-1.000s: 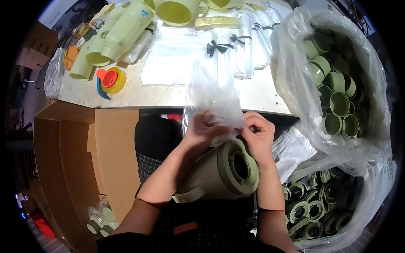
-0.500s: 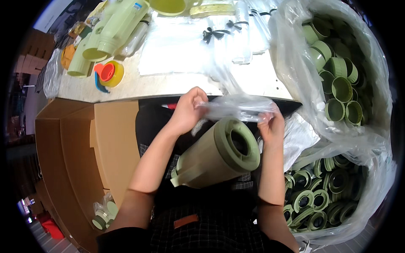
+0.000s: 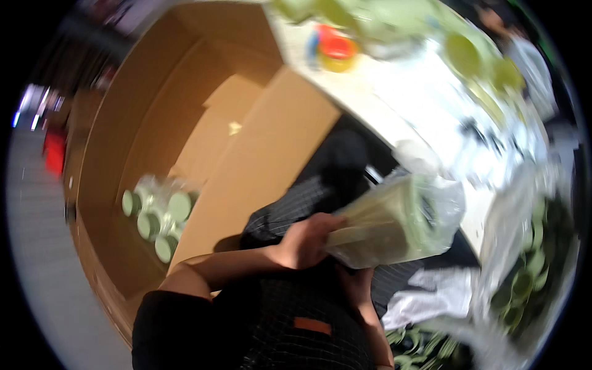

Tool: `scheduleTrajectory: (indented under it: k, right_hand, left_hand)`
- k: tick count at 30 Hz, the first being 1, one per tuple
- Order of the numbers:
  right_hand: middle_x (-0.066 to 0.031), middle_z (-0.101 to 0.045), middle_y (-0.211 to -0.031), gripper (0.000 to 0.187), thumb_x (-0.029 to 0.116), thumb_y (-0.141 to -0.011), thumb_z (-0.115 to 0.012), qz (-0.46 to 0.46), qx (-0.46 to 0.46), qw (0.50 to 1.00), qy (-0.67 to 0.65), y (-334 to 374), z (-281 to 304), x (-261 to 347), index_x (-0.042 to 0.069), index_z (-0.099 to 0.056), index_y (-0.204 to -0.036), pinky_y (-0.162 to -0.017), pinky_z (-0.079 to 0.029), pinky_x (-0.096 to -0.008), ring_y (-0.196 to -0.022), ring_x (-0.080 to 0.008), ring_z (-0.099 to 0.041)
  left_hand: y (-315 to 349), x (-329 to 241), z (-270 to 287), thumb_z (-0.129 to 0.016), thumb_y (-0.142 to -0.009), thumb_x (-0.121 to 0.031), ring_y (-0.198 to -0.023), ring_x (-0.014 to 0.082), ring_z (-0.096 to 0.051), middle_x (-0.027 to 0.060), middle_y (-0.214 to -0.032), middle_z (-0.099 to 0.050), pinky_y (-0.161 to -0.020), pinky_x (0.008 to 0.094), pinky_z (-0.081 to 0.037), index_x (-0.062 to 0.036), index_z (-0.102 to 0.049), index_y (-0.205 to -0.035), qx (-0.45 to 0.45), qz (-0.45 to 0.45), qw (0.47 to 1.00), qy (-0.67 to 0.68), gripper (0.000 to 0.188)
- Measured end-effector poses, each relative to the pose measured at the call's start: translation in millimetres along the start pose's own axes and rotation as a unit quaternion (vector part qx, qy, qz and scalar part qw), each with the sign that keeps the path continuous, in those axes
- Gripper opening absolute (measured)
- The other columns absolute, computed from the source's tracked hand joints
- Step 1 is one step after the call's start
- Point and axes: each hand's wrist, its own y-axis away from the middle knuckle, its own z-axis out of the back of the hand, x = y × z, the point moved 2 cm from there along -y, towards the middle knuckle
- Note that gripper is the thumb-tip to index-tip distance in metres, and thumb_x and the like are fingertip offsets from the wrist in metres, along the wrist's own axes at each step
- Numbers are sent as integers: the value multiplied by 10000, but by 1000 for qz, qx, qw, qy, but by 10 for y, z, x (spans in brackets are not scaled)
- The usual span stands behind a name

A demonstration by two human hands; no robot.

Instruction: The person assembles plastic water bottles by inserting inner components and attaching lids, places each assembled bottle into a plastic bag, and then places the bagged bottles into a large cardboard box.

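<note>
Clear plastic (image 3: pixel 453 203) wraps a pale green container (image 3: pixel 385 225) just right of the frame's centre, its long axis slanting gently up to the right, away from your left hand (image 3: pixel 306 240). That hand clamps the wrapped left end; your right hand (image 3: pixel 356 287) sits just beneath, fingers hidden, its hold impossible to tell. Of the 2, your left is nearer the open cardboard carton (image 3: pixel 265 148) filling the frame's left side.
</note>
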Motion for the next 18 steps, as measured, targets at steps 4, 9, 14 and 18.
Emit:
scheduleTrajectory:
  k: [4,9,14,18]
  right_hand:
    - [-246,-548,-1351,881,48,-804,-770,181,84,979,-33,-298,-233,482,2,-232,-1500,-1018,-464,-465,-1168,-348,-618]
    - [-225,-569,-1332,802,-18,-804,-718,259,277,923,-72,-265,-752,1073,13,-286,-1480,-969,-497,-419,-1073,-278,-668]
    - [-193,-598,-1273,714,-62,-803,-668,109,166,978,-63,-354,-691,536,7,-359,-1443,-929,-516,-369,-989,-236,-672]
    - [-131,-631,-1175,584,-55,-849,-656,93,79,991,-49,-410,-359,364,12,-443,-1388,-875,-514,-311,-920,-150,-639]
  left_hand:
    - [131,33,696,-596,-935,-125,-1197,297,-560,177,-1328,-544,-998,385,-454,23,-410,-1429,-335,51,939,62,548]
    - [843,848,2852,-451,-1061,-200,-1079,246,-677,156,-1257,-651,-944,343,-545,31,-511,-1389,-423,248,769,409,405]
    - [1583,2243,3181,-575,-971,-266,-1089,282,-674,160,-1272,-651,-931,403,-561,9,-568,-1331,-50,543,798,257,453]
    - [2057,3143,2715,-610,-935,-331,-1113,302,-668,182,-1275,-652,-946,428,-543,-3,-583,-1318,169,543,820,65,505]
